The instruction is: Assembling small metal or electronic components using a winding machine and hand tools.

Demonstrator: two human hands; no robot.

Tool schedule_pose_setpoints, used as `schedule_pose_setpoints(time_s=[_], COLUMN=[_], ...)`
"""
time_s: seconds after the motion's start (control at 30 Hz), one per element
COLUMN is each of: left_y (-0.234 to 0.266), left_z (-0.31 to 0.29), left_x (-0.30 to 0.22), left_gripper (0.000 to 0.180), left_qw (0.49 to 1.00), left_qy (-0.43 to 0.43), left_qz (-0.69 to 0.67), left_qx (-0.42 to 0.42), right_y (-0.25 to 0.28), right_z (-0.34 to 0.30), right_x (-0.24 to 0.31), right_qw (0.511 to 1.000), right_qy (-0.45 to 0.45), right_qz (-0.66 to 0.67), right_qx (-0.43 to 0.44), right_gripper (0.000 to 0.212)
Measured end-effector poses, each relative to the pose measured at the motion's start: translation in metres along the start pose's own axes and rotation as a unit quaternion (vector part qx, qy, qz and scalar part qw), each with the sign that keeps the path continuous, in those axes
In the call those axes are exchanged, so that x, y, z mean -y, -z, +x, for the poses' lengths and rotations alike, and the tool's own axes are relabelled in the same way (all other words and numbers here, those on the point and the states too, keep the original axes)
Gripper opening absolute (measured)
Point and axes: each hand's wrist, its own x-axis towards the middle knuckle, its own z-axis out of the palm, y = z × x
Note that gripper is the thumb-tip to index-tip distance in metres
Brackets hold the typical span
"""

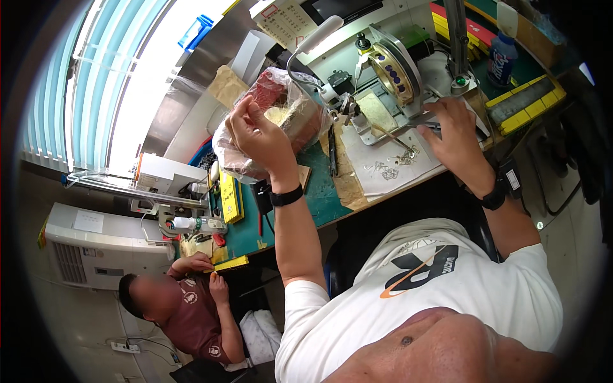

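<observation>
My left hand [260, 134] is raised over a clear plastic bag [300, 121] with red and pale contents. Its thumb and fingers are pressed together; whatever they pinch is too small to make out. My right hand [452, 127] lies beside the base of a small bench machine with a brass-coloured wheel [391, 73], its thumb and fingers apart. Between these fingers and the machine, a grey edge shows, and I cannot tell whether they touch it. Small silvery metal pieces [385, 170] lie on white paper [377, 182], with a thin stick-like tool [391, 135] above them.
A green-topped bench [325, 204] carries a lamp with a bent neck [321, 35], yellow strips [231, 198], a black tool [332, 151] and a dark blue bottle [501, 60]. At the lower left a co-worker in a maroon shirt [198, 319] sits at the bench.
</observation>
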Motion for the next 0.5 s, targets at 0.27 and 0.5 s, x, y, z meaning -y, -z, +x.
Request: schedule_pose_setpoints(time_s=[0.27, 0.5], left_y=[-0.031, -0.059], left_z=[-0.052, -0.119], left_x=[-0.020, -0.033], left_gripper=[0.013, 0.010], left_qw=[0.984, 0.803], left_qy=[0.093, 0.337], left_qz=[-0.116, -0.431], left_qx=[0.094, 0.236], right_y=[-0.026, -0.083], right_z=[0.016, 0.054], right_x=[0.044, 0.073], right_qw=[0.864, 0.731], right_qy=[-0.168, -0.284], right_qz=[0.442, 0.612], right_qx=[0.170, 0.103], right_gripper=[0.037, 0.029])
